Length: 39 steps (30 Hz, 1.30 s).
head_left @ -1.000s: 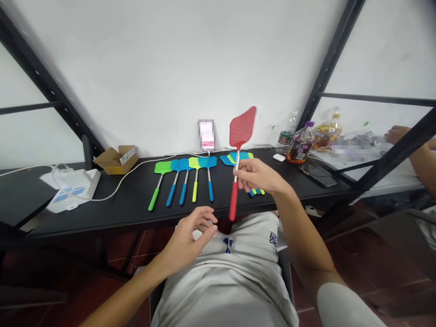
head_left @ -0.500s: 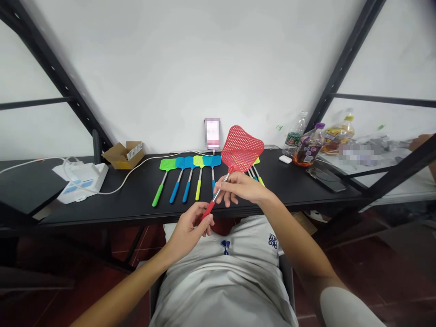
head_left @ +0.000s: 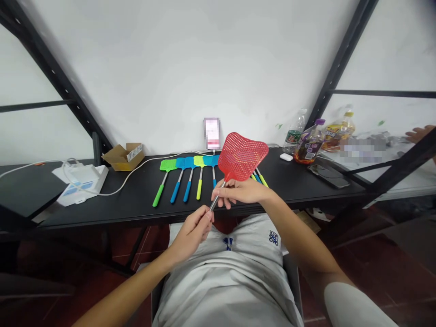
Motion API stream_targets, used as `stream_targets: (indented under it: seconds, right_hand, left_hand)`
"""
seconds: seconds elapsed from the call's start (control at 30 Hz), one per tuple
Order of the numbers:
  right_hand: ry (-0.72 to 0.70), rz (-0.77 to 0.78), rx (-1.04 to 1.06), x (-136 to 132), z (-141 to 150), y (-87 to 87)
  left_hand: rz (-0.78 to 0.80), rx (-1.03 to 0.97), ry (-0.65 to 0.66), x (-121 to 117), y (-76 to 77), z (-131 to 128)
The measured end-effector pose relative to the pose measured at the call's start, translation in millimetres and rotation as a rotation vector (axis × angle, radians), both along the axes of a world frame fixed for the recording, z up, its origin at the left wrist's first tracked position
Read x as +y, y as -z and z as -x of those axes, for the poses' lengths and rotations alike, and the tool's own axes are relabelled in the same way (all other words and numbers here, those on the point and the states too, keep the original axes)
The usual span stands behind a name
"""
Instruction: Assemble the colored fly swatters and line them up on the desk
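Observation:
I hold a red fly swatter (head_left: 242, 156) over the front edge of the black table (head_left: 136, 200). My right hand (head_left: 240, 191) pinches its metal shaft just below the mesh head. My left hand (head_left: 192, 231) is wrapped round the handle end near my lap, and the handle is hidden inside it. A row of several swatters (head_left: 185, 175) with green, blue and yellow heads and handles lies on the table behind my hands. More swatter handles (head_left: 260, 178) show to the right, partly behind the red head.
A phone (head_left: 211, 133) leans on the wall with a white cable running left to a white power strip (head_left: 81, 184). A small cardboard box (head_left: 123, 155) sits at the back left. Bottles (head_left: 308, 143), an earbud case (head_left: 286, 157) and a dark phone (head_left: 329, 175) stand at the right. Another person's hand (head_left: 420, 134) shows far right.
The red swatter went from upright in my right hand alone to tilted toward me. My left hand rose and closed round the handle, and the visible shaft between my hands got shorter.

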State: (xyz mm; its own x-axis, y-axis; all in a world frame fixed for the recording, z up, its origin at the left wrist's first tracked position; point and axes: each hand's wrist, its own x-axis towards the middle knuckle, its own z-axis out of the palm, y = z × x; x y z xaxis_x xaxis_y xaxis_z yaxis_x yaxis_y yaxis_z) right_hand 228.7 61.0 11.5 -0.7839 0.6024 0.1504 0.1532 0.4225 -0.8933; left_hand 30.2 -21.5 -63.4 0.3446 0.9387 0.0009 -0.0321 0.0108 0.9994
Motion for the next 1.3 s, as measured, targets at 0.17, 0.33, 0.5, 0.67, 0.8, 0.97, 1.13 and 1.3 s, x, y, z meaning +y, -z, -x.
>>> stream_targets:
  seconds: [0.17,0.33,0.5,0.67,0.8,0.97,1.13,1.3]
  right_hand:
    - [-0.100,-0.016,0.048,0.9,-12.4,-4.7]
    - [0.052,-0.023,0.131,12.3,-31.8,-11.4]
    - [0.447,-0.004,0.307,32.3,-41.2,-10.5]
    - [0.516,0.081,0.248,44.1,-38.7,-5.4]
    - [0.473,0.007,0.214,38.4,-34.9,-6.3]
    - [0.493,-0.067,0.188,31.7,-31.8,-8.3]
    - [0.539,-0.069,0.216,32.5,-31.7,-9.7]
    - [0.568,-0.058,0.256,33.6,-33.4,-10.8]
  left_hand:
    - [0.076,0.013,0.051,-2.0,-4.1,-3.1]
    - [0.108,0.014,0.168,22.4,-22.9,-18.3]
    - [-0.178,0.086,0.060,69.1,-30.9,-43.5]
    - [-0.324,0.111,-0.065,86.1,-2.7,-49.1]
    - [-0.309,0.061,-0.074,79.9,9.8,-43.0]
    - [-0.289,0.056,-0.032,76.9,5.5,-37.5]
    - [-0.256,0.036,0.009,79.9,5.2,-35.1]
    - [-0.243,0.035,0.038,81.3,5.3,-33.5]
